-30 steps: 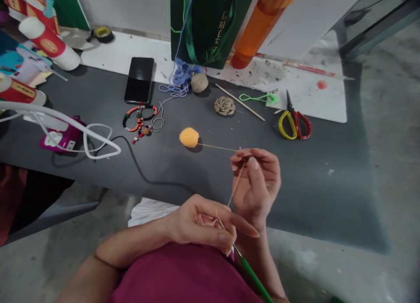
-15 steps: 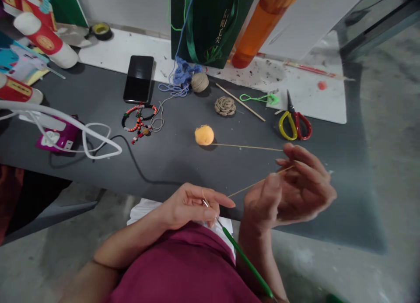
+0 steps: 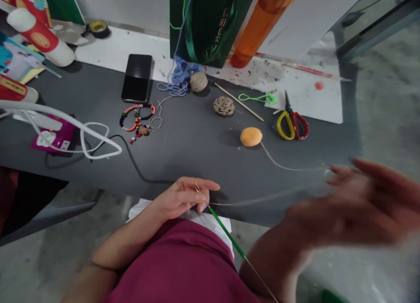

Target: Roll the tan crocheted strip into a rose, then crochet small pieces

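Head camera shows us two hands. The left hand [image 3: 180,199] is close to the body, with its fingers curled in and its tips pointing to the right, and it has hold of a green-handled crochet hook [image 3: 226,231]. The thin tip of the hook sits up in the fingers, and the long green part slants down past a dark red shirt [image 3: 177,263]. The right hand [image 3: 356,204] is far over at the right edge, and it is very blurry. It looks wide open with the fingers spread apart, but we cannot tell if it has hold of anything. A tan string [image 3: 278,165] runs from an orange ball [image 3: 251,136] to a spot near those fingers, and a second bit of string [image 3: 256,199] goes from near the hook toward the right hand. The ball sits on a dark gray table [image 3: 183,167], up and to the right of the left hand. Just past it are red and yellow scissors [image 3: 292,125] on the right and a small coil of rope [image 3: 224,105] near a thin wooden stick [image 3: 239,101]. A ball of twine [image 3: 198,81] touches some blue yarn [image 3: 179,75]. We also see bead bracelets [image 3: 136,121] and a black phone [image 3: 137,72] on the left, and a white cable [image 3: 65,128] at the far left.
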Demonstrator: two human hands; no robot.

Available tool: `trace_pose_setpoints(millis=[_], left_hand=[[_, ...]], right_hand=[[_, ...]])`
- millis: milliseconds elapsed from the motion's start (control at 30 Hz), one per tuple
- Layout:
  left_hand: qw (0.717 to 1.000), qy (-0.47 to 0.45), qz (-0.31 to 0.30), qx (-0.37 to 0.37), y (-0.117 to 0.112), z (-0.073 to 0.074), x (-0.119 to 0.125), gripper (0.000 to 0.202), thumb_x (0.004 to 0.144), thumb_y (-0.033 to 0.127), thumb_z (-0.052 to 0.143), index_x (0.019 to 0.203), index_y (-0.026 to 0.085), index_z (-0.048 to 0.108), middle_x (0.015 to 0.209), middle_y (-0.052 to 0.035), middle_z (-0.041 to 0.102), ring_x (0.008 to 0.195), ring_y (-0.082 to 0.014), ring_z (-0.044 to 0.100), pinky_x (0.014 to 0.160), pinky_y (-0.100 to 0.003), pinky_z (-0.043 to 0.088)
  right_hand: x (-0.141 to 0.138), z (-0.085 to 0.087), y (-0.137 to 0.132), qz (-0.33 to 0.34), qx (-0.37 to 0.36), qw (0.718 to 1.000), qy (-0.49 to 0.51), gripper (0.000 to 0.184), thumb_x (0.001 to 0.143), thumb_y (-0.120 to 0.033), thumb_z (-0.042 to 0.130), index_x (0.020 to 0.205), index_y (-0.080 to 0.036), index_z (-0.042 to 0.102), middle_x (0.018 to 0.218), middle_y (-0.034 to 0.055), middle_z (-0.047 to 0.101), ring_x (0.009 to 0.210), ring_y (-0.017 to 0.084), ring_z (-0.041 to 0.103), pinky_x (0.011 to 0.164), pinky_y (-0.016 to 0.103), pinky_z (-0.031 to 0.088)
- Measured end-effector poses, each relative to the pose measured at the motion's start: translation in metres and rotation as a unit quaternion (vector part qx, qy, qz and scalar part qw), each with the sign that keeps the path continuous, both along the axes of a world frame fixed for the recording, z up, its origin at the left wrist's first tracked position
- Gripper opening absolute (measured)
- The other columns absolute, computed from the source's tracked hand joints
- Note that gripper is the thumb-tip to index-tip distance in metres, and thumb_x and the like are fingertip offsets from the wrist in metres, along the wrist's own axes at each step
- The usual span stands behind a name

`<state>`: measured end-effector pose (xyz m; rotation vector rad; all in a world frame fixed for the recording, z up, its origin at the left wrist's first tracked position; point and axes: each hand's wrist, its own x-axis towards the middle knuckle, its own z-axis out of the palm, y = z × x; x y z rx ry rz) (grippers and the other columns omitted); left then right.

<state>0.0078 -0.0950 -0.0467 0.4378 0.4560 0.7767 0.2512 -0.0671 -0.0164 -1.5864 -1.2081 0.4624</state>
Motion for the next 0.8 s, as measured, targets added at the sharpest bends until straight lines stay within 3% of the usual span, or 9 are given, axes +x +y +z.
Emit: trace_pose_setpoints(millis=[67, 133, 200, 267, 400, 500, 600, 700, 800], left_hand=[[1.000, 0.006, -0.002, 0.004, 0.001, 0.000, 0.002, 0.030, 0.070, 0.035, 0.084, 0.098, 0.023, 0.082, 0.051, 0.0039, 0.057, 0.048, -0.0075, 0.045, 0.054, -0.024, 0.035], [1.000, 0.005, -0.008, 0.007, 0.001, 0.000, 0.003, 0.030, 0.070, 0.034, 0.084, 0.098, 0.024, 0.083, 0.051, 0.0040, 0.057, 0.048, -0.0074, 0.045, 0.054, -0.024, 0.036], [1.000, 0.003, -0.010, 0.007, 0.002, 0.001, 0.003, 0.029, 0.070, 0.034, 0.084, 0.097, 0.025, 0.083, 0.051, 0.0041, 0.057, 0.048, -0.0074, 0.045, 0.053, -0.024, 0.036], [1.000, 0.001, -0.010, 0.008, 0.002, 0.002, 0.003, 0.028, 0.070, 0.035, 0.085, 0.096, 0.026, 0.083, 0.051, 0.0042, 0.057, 0.048, -0.0073, 0.046, 0.053, -0.023, 0.036], [1.000, 0.007, -0.010, 0.012, 0.001, 0.002, 0.003, 0.028, 0.070, 0.036, 0.085, 0.096, 0.026, 0.083, 0.052, 0.0044, 0.056, 0.049, -0.0074, 0.046, 0.053, -0.023, 0.036], [1.000, 0.025, -0.015, 0.007, 0.001, 0.001, 0.004, 0.030, 0.069, 0.037, 0.086, 0.097, 0.025, 0.083, 0.051, 0.0047, 0.055, 0.049, -0.0078, 0.045, 0.055, -0.024, 0.037], [1.000, 0.025, -0.018, 0.005, 0.000, 0.001, 0.004, 0.030, 0.069, 0.037, 0.085, 0.097, 0.025, 0.083, 0.052, 0.0049, 0.054, 0.050, -0.0080, 0.045, 0.055, -0.024, 0.036], [1.000, 0.006, -0.014, 0.011, 0.000, 0.002, 0.004, 0.028, 0.072, 0.033, 0.084, 0.099, 0.025, 0.083, 0.053, 0.0046, 0.054, 0.050, -0.0077, 0.044, 0.054, -0.024, 0.036], [0.999, 0.010, 0.036, -0.003, 0.001, 0.005, 0.003, 0.036, 0.072, 0.027, 0.082, 0.107, 0.024, 0.081, 0.056, 0.0042, 0.056, 0.051, -0.0073, 0.044, 0.055, -0.024, 0.036]], right_hand=[[-0.004, -0.004, 0.009, -0.036, 0.009, 0.994, -0.103, 0.046, 0.090, -0.045, 0.062, 0.133, -0.032, 0.059, 0.129, 0.0124, 0.062, 0.124, 0.043, 0.059, 0.089, 0.063, 0.054], [-0.011, -0.012, 0.020, -0.008, -0.022, 0.978, -0.209, 0.053, 0.087, -0.041, 0.065, 0.137, -0.028, 0.057, 0.138, 0.0155, 0.059, 0.134, 0.044, 0.050, 0.100, 0.069, 0.046], [-0.017, -0.021, 0.028, 0.013, -0.043, 0.969, -0.242, 0.055, 0.089, -0.038, 0.061, 0.142, -0.028, 0.052, 0.144, 0.0166, 0.055, 0.139, 0.042, 0.045, 0.106, 0.070, 0.039], [-0.021, -0.027, 0.033, 0.033, -0.059, 0.964, -0.257, 0.051, 0.090, -0.036, 0.060, 0.140, -0.028, 0.055, 0.148, 0.0185, 0.051, 0.137, 0.040, 0.047, 0.106, 0.067, 0.040], [-0.021, -0.021, 0.035, 0.025, -0.054, 0.969, -0.241, 0.031, 0.090, -0.033, 0.060, 0.119, -0.023, 0.066, 0.125, 0.0152, 0.062, 0.109, 0.032, 0.063, 0.095, 0.058, 0.050], [-0.020, -0.016, 0.037, -0.013, -0.046, 0.976, -0.211, 0.039, 0.087, -0.033, 0.063, 0.125, -0.023, 0.061, 0.115, 0.0111, 0.062, 0.084, 0.022, 0.064, 0.087, 0.052, 0.054], [-0.024, -0.019, 0.043, 0.041, -0.076, 0.972, -0.218, 0.052, 0.083, -0.033, 0.068, 0.134, -0.027, 0.057, 0.123, 0.0114, 0.058, 0.089, 0.023, 0.063, 0.088, 0.052, 0.054], [-0.030, -0.021, 0.048, 0.056, -0.102, 0.971, -0.209, 0.036, 0.082, -0.030, 0.067, 0.118, -0.028, 0.065, 0.113, 0.0079, 0.060, 0.092, 0.023, 0.062, 0.090, 0.051, 0.053], [-0.037, -0.011, 0.044, 0.096, -0.097, 0.988, -0.075, 0.035, 0.079, -0.035, 0.071, 0.113, -0.027, 0.065, 0.105, 0.0052, 0.065, 0.083, 0.020, 0.062, 0.080, 0.041, 0.056]])
